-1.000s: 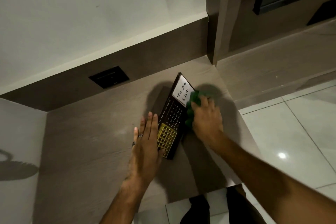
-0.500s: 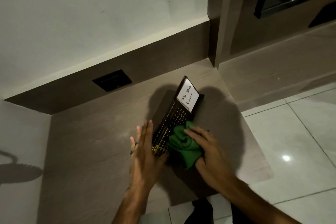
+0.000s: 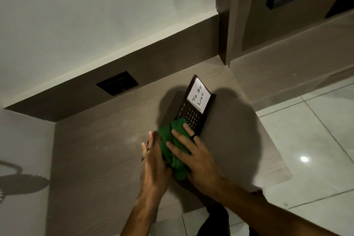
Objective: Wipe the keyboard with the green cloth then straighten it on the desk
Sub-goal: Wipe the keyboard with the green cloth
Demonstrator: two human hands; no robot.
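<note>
The keyboard [image 3: 192, 113], a dark slab printed with small numbers and month names, lies at a slant on the brown desk [image 3: 99, 159], its far end pointing toward the corner where the wall panel meets a pillar. A white note [image 3: 199, 96] reading "To Do List" sits on the keyboard's far end. The near half of the keyboard is covered by the green cloth [image 3: 173, 151], bunched into thick folds. The right hand [image 3: 193, 155] lies flat on top of the cloth with its fingers spread, pressing it down onto the keyboard; a dark ring shows on one finger. The left hand [image 3: 154, 161] stands on edge against the keyboard's left side, fingers straight and close together, touching the cloth's left margin, and it wears rings too. Left of the keyboard and farther back, a black socket plate [image 3: 117, 82] is set into the dark panel behind the desk. To the keyboard's right, past the desk's edge, lies a pale tiled floor [image 3: 316, 140] with a bright glare spot.
</note>
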